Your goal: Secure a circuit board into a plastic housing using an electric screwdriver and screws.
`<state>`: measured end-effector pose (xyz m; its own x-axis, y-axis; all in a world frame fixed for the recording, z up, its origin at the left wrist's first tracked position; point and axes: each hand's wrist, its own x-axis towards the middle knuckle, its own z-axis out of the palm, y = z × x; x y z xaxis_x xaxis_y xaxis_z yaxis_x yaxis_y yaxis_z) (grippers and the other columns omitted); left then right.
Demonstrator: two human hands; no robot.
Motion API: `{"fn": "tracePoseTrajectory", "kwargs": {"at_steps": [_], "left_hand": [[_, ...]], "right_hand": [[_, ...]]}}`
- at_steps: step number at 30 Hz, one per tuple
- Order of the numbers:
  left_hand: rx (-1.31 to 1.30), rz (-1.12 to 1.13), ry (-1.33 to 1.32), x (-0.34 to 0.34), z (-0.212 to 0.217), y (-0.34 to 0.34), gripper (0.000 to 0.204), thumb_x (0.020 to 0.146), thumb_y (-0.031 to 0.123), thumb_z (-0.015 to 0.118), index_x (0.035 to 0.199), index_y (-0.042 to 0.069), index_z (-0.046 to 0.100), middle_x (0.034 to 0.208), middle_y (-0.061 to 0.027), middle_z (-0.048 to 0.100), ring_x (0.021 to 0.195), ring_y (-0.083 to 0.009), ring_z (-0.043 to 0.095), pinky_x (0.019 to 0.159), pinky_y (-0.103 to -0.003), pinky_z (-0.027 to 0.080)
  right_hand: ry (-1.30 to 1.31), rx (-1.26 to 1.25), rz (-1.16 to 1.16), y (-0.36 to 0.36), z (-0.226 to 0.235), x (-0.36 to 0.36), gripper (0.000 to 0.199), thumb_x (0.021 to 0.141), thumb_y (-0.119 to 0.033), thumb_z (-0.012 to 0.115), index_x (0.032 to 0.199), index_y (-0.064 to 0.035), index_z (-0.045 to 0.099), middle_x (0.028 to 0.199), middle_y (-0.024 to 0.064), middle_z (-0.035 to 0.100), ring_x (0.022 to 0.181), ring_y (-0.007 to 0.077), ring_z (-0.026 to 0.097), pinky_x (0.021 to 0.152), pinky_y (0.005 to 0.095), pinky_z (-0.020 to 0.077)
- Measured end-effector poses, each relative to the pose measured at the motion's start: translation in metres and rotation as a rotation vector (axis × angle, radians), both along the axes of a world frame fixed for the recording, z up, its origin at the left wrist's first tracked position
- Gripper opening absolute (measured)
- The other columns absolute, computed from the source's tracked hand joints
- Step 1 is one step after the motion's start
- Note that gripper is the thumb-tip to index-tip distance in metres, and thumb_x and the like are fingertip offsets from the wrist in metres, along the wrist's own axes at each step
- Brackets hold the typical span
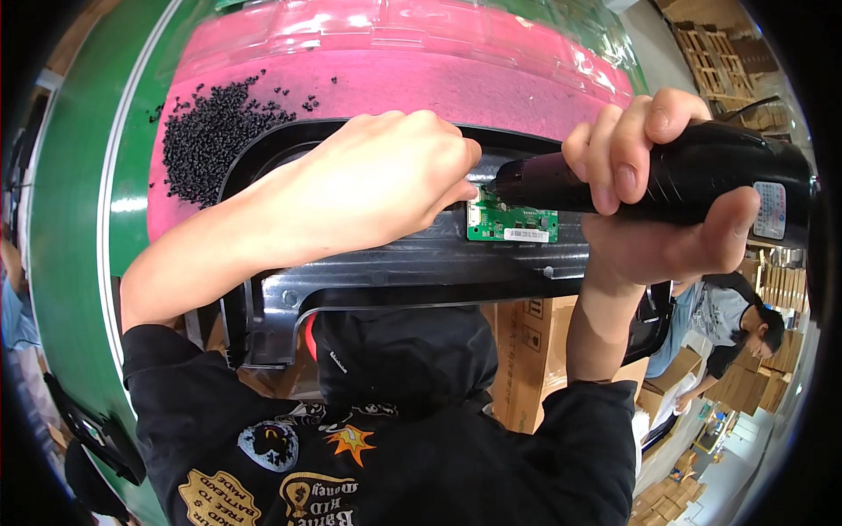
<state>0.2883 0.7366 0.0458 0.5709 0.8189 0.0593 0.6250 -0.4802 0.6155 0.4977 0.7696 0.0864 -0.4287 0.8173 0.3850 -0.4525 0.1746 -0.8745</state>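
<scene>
My right hand (pixel 645 167) is wrapped round a black electric screwdriver (pixel 737 167), its front end pointing left at a green circuit board (pixel 513 230). The board lies inside a curved black plastic housing (pixel 403 263) and carries a white label and a white connector. My left hand (pixel 395 175) is closed in a pinch at the board's upper left corner, close to the screwdriver's tip. What its fingertips hold, if anything, I cannot make out. The screwdriver hides the board's upper right part.
A heap of small black screws (pixel 215 131) lies on the pink mat (pixel 351 83), left of the housing. Clear plastic trays (pixel 395 22) stand at the far side. A cardboard box (pixel 544 351) is below the housing, and a person (pixel 732 324) bends over boxes at right.
</scene>
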Motion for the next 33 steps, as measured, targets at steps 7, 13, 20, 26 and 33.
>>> {"fn": "tracePoseTrajectory", "kwargs": {"at_steps": [7, 13, 20, 26, 33], "left_hand": [[-0.023, 0.001, -0.065, -0.009, -0.003, -0.004, 0.013, 0.080, 0.006, 0.069, 0.086, -0.004, 0.064, 0.079, -0.0190, 0.065, 0.080, -0.0402, 0.063, 0.069, -0.047, 0.049], [0.032, 0.001, -0.115, -0.007, 0.004, -0.005, 0.014, 0.078, 0.005, 0.070, 0.087, -0.005, 0.065, 0.081, -0.0188, 0.066, 0.081, -0.0396, 0.063, 0.070, -0.046, 0.050], [0.054, -0.033, -0.191, -0.003, 0.003, -0.004, 0.017, 0.077, 0.003, 0.072, 0.089, -0.005, 0.064, 0.083, -0.0165, 0.067, 0.078, -0.0364, 0.065, 0.070, -0.043, 0.051], [0.106, -0.152, -0.381, 0.011, 0.009, 0.001, 0.017, 0.076, 0.001, 0.075, 0.088, -0.006, 0.064, 0.081, -0.0153, 0.066, 0.075, -0.0354, 0.064, 0.065, -0.040, 0.051], [-0.005, -0.166, -0.460, 0.016, 0.004, -0.004, 0.013, 0.078, 0.001, 0.074, 0.086, -0.005, 0.066, 0.077, -0.0157, 0.065, 0.073, -0.0350, 0.066, 0.064, -0.039, 0.052]], "right_hand": [[-0.314, 0.123, 0.002, 0.000, 0.008, -0.024, 0.067, 0.086, -0.067, 0.056, 0.098, -0.0018, 0.053, 0.063, -0.0005, 0.049, 0.051, 0.0079, 0.042, 0.052, 0.0240, 0.0336], [-0.347, 0.165, -0.136, -0.004, 0.008, -0.030, 0.065, 0.089, -0.065, 0.054, 0.101, -0.0011, 0.054, 0.062, -0.0009, 0.047, 0.050, 0.0089, 0.041, 0.052, 0.0253, 0.0333], [0.171, 0.074, 0.100, -0.016, 0.018, -0.001, 0.063, 0.080, -0.062, 0.068, 0.102, -0.0054, 0.053, 0.070, -0.0030, 0.051, 0.054, 0.0071, 0.046, 0.058, 0.0245, 0.0358], [0.137, 0.054, 0.058, -0.032, 0.037, 0.018, 0.062, 0.075, -0.059, 0.075, 0.103, -0.0092, 0.051, 0.071, -0.0049, 0.052, 0.055, 0.0060, 0.047, 0.061, 0.0229, 0.0373], [-0.009, 0.162, 0.167, -0.034, 0.034, 0.023, 0.068, 0.077, -0.061, 0.076, 0.113, -0.0078, 0.051, 0.076, -0.0037, 0.057, 0.058, 0.0070, 0.051, 0.059, 0.0228, 0.0392]]}}
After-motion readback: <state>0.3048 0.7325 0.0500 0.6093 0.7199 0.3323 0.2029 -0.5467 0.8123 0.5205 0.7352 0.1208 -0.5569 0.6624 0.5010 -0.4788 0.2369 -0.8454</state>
